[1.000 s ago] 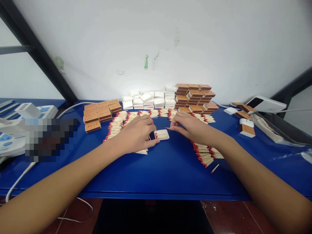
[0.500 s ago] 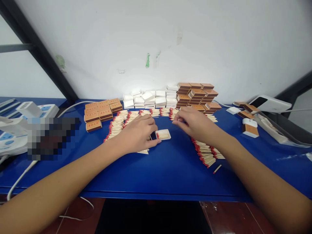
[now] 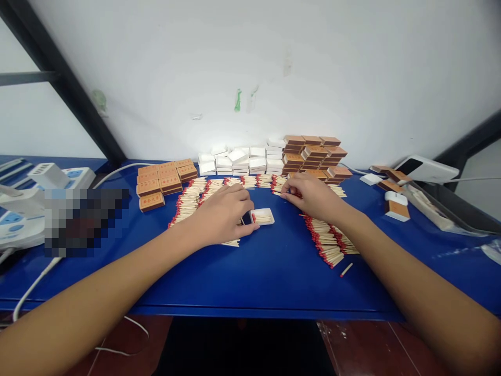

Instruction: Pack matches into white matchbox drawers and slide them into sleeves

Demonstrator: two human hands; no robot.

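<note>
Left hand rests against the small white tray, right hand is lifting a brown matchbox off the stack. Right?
Not quite. In the head view the right hand is down at the row of loose matches in front of the brown matchbox stack, lifting no box. The left hand does rest against the small white tray.

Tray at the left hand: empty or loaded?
Partly loaded: a few red-tipped matches lie in the tray, white floor showing; left hand touches its edge.

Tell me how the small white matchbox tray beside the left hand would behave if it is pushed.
The matchbox tray looks like thin card holding few matches, so it is probably very light and would slide easily on the smooth blue table. Its open, thin walls would likely crush under a firm pinch.
</note>
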